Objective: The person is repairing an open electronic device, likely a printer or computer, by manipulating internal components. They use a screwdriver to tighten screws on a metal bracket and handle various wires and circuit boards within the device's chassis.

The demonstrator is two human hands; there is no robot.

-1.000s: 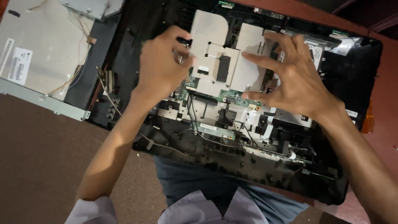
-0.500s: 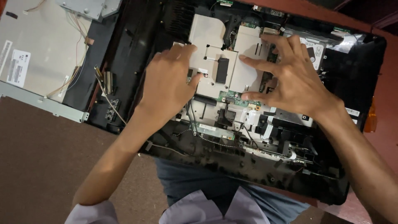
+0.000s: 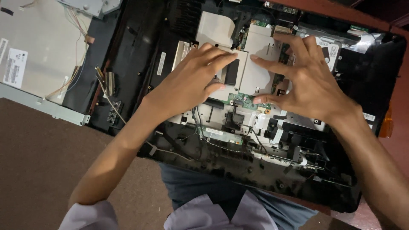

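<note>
Once curled and lifted a second back, now down flat: left hand [image 3: 191,81] spread over the silver sheet-metal shield plate [image 3: 251,79], fingertips reaching a dark rectangular slot [image 3: 231,72] in it. Same for the right hand [image 3: 311,85]: arched above the plate a second ago, now lowered, forefinger laid along the plate's upper right part, thumb pressing near the narrow green circuit board strip [image 3: 238,100] at its lower edge. Both hands open, fingers splayed, gripping nothing, only bearing on metal. Means contact made from both sides of the plate. Plate itself not shifted between the frames: seated in the middle of the big black plastic computer housing [image 3: 140,47], lying open-backed across the brown bench [image 3: 42,157] and the lap.

Now the count. Two hands, both at work. One black housing. One grey metal-backed flat panel [image 3: 38,47] just beside it at the left, thin coloured wires trailing over it. One green board strip showing. Silver shield pieces: one under the hands, another pale one [image 3: 215,27] above it, possibly a third behind the right hand's fingers, hard to separate from here. One dark slot. No tool anywhere in sight.
</note>
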